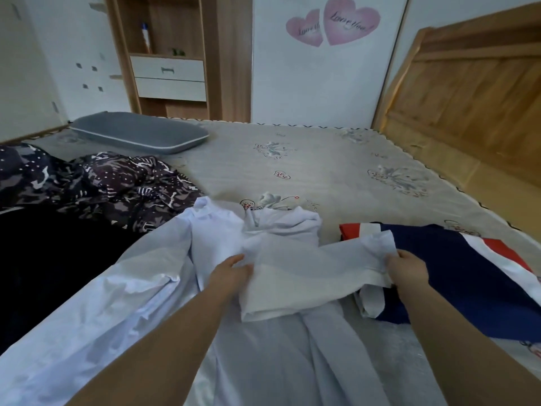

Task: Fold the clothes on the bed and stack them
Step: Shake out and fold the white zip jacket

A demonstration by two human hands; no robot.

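Both forearms reach over bed (336,171). Left hand (231,273) and right hand (407,269) pinch white shirt (292,276) by opposite edges, mid-fold, beside navy garment (456,259). Next, likely: fold over, flatten, stack.

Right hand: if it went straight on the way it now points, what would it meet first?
The right hand points up and left, its grip on the pale shirt. Going on, it would likely meet the shirt's bunched folds first; depth is unclear.

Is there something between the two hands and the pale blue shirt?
Nothing visible: the left hand and the right hand already hold a folded part of the pale blue shirt.
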